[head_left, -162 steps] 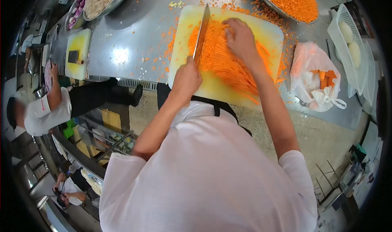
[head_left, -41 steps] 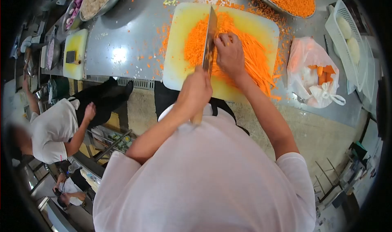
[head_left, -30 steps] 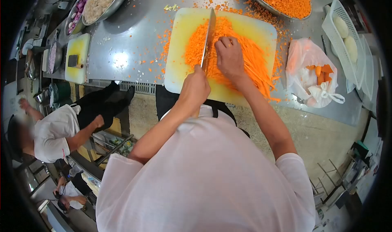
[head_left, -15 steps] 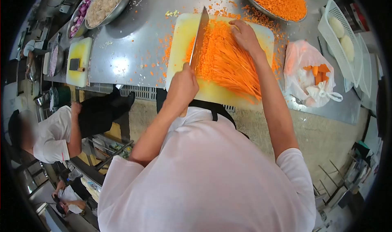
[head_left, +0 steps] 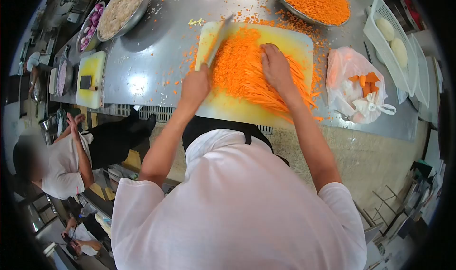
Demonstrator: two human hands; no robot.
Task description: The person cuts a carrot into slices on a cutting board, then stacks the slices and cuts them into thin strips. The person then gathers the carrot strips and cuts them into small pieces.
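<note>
My left hand (head_left: 194, 87) is closed round the handle of a large kitchen knife (head_left: 217, 43). The blade, slightly blurred, slants at the left edge of a pile of chopped carrot (head_left: 233, 56). Right of the chopped part lie long carrot strips (head_left: 266, 91), some fanned out toward the board's near right corner. My right hand (head_left: 277, 69) rests over these strips with its fingers bent down onto them, gripping them against the board. Under everything is a white cutting board (head_left: 223, 107) with yellow stains.
A steel bowl of chopped carrot (head_left: 316, 3) stands beyond the board. Right are a plastic bag (head_left: 349, 87) with carrot pieces and a white basket (head_left: 375, 30). Left stand a bowl of pale chopped food (head_left: 124, 11), purple onions (head_left: 92, 25) and another board (head_left: 97, 63). A co-worker (head_left: 64, 163) is at left.
The knife has moved left and tilted, leaving the middle of the pile. My right hand has shifted left and nearer to me over the strips. The co-worker's hands have come together.
</note>
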